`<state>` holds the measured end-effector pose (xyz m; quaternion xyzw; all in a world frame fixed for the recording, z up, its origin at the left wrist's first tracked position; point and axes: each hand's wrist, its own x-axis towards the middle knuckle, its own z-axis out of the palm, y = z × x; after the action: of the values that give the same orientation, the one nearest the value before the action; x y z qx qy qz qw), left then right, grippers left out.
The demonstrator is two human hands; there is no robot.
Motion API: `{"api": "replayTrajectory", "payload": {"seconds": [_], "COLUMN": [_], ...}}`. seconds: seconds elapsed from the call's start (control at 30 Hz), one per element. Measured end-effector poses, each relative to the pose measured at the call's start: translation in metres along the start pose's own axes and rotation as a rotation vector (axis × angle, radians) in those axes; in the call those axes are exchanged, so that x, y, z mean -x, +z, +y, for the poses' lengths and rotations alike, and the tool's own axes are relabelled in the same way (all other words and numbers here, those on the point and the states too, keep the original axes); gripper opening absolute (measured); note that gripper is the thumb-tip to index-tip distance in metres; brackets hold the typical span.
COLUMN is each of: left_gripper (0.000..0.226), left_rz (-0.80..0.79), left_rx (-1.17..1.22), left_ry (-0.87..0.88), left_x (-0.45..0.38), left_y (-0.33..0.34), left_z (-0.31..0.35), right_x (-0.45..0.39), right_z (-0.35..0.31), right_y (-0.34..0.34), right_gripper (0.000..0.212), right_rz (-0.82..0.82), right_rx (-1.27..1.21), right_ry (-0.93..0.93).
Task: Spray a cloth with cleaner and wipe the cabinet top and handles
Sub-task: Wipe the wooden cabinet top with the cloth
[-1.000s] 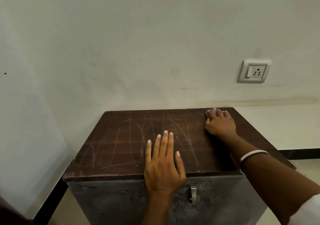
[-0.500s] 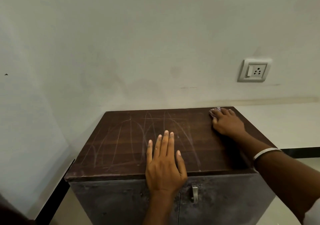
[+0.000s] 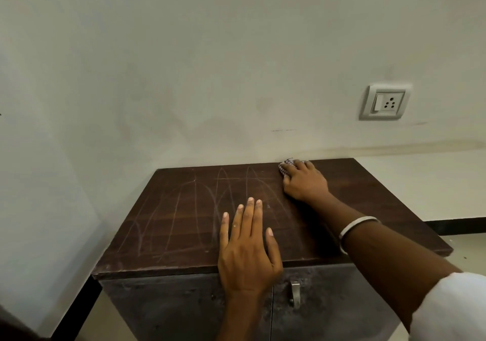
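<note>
The dark brown cabinet top point(image 3: 184, 222) carries pale curved wipe streaks across its left and middle. My right hand point(image 3: 305, 183) presses a small checked cloth point(image 3: 286, 166) against the top at its back edge, close to the wall; most of the cloth is hidden under the fingers. My left hand point(image 3: 247, 248) lies flat on the front edge of the top, fingers spread, holding nothing. A metal handle point(image 3: 295, 292) sits on the right cabinet door just below the top; my left wrist covers the part of the doors left of it. No spray bottle is in view.
The cabinet stands against a pale wall with a white switch and socket plate point(image 3: 385, 101) up on the right. A black skirting strip point(image 3: 457, 226) runs along the floor on the right and another at lower left.
My right hand slid the cloth right along the back edge, then back left and slightly farther toward the wall. My left hand has stayed flat in place.
</note>
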<state>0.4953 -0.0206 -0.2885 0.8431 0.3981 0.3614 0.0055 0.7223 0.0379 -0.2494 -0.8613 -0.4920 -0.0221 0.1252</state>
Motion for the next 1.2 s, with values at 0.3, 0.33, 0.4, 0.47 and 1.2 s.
{"api": "replayTrajectory", "payload": {"seconds": [0.3, 0.33, 0.4, 0.47, 1.2], "left_gripper": [0.055, 0.055, 0.055, 0.055, 0.054], "left_rz": [0.017, 0.017, 0.015, 0.014, 0.012], "left_rx": [0.008, 0.008, 0.008, 0.007, 0.005], "left_ry": [0.011, 0.01, 0.014, 0.018, 0.021], "left_x": [-0.001, -0.002, -0.001, -0.001, 0.0], "left_y": [0.001, 0.002, 0.002, 0.002, 0.001], "left_z": [-0.001, -0.001, -0.001, -0.001, 0.0], "right_x": [-0.01, -0.011, -0.014, -0.017, -0.027], "right_z": [0.083, 0.091, 0.095, 0.089, 0.069], "right_y": [-0.013, -0.014, -0.014, -0.011, -0.016], "right_gripper": [0.06, 0.06, 0.058, 0.058, 0.056], "right_rz": [-0.004, 0.001, 0.0, -0.004, -0.009], "right_rx": [0.027, 0.03, 0.045, 0.06, 0.031], "right_ry": [0.148, 0.175, 0.211, 0.228, 0.237]}}
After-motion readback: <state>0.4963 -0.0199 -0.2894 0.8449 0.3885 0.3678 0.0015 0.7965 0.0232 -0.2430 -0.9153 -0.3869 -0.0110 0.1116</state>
